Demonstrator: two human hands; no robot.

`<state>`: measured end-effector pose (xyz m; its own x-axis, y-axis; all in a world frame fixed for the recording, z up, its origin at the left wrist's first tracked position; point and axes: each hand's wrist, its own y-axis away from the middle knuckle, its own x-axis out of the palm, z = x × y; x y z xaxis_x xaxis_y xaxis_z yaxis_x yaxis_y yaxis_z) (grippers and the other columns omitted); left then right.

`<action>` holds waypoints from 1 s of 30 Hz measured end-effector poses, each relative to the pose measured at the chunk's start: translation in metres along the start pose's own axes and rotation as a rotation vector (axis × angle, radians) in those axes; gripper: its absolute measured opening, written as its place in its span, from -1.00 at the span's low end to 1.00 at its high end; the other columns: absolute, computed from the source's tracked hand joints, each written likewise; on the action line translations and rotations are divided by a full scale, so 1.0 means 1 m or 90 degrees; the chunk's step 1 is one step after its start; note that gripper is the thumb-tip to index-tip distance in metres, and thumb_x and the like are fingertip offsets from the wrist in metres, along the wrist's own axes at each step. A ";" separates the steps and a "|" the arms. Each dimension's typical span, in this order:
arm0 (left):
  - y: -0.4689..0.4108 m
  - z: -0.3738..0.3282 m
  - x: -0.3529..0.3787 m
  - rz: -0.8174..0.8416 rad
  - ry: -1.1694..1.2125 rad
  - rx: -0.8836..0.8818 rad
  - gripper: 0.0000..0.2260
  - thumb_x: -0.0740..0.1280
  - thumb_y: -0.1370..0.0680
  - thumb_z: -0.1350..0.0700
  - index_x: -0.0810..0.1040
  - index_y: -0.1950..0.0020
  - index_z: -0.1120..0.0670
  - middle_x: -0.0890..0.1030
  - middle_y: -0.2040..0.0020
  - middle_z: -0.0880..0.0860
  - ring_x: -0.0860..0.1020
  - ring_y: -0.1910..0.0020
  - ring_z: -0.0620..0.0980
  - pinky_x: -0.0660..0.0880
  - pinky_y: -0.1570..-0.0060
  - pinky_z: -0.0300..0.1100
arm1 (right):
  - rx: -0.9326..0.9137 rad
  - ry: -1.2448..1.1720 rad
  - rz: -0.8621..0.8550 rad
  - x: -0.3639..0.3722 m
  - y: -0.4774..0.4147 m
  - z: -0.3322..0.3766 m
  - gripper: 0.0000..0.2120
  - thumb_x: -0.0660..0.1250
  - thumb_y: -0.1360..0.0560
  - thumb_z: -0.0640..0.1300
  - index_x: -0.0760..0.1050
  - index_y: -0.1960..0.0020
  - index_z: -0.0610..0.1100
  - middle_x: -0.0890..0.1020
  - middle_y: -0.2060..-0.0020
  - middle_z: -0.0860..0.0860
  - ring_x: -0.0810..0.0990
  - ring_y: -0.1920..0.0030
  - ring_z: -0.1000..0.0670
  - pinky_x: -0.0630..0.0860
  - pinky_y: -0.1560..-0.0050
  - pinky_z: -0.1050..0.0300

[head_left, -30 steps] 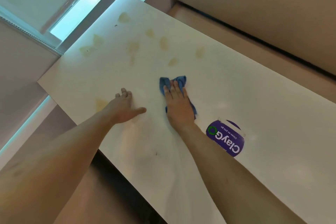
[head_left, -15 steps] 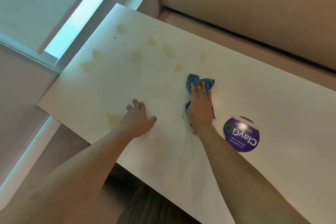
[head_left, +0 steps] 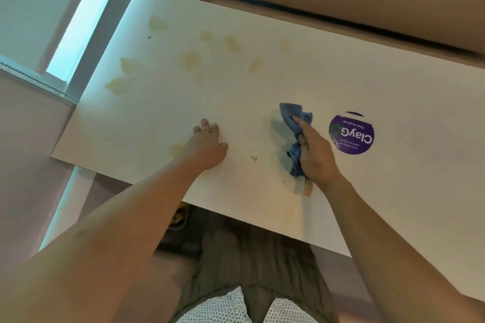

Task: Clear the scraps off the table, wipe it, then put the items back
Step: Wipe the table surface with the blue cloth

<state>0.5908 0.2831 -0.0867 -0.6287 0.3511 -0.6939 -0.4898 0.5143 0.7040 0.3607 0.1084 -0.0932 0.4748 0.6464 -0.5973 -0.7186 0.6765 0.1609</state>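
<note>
Right hand (head_left: 316,155) has the blue cloth (head_left: 292,115) bunched up in its grip, fingers curled around it, down on the white counter (head_left: 393,86) just beside the purple round sticker (head_left: 351,134). Left hand (head_left: 207,144) lies flat on the counter, fingers relaxed, holding nothing. Yellowish stains (head_left: 191,60) sit further back.
</note>
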 end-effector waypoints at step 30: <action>0.030 0.068 -0.006 -0.224 0.229 0.027 -0.49 0.17 -0.67 0.11 0.26 -0.64 0.07 0.22 -0.65 0.06 0.15 -0.64 0.03 0.12 -0.58 -0.02 | 0.060 -0.088 -0.012 0.117 0.001 0.061 -0.46 0.09 -0.63 -0.34 0.25 -0.59 -0.12 0.40 -0.49 -0.22 0.51 -0.31 -0.20 0.36 -0.24 0.20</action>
<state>0.6207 0.3494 -0.0721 -0.6018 -0.1379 -0.7867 -0.6894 0.5871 0.4244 0.4466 0.2059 -0.1149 0.5572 0.6714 -0.4887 -0.6615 0.7146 0.2276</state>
